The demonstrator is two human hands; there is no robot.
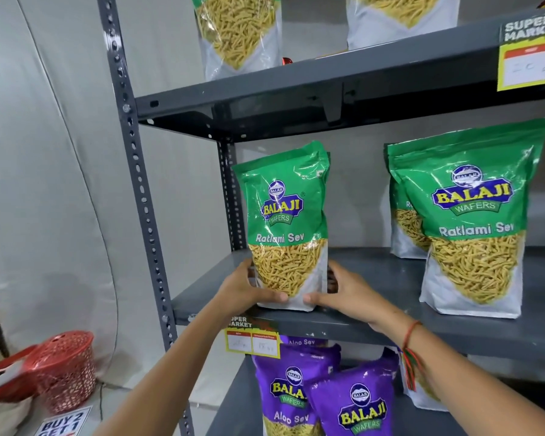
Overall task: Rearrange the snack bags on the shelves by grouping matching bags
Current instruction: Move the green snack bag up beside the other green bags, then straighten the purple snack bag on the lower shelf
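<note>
Small shop setup — supermarket-style snack aisle. Grey slotted-steel shelving (343,89) stocked in tiers with packaged snacks facing outward: green Ratlami Sev bags (472,215) on middle shelf, purple Aloo Sev bags (296,388) below. Yellow "Super Market" price tags (253,339) clipped to shelf edges, handwritten prices too blurred to read. "Buy 2 Get 1" sign (64,423) on floor beside red plastic basket (65,369). Backdrop — plain white draped sheeting (44,152) behind rack.
</note>
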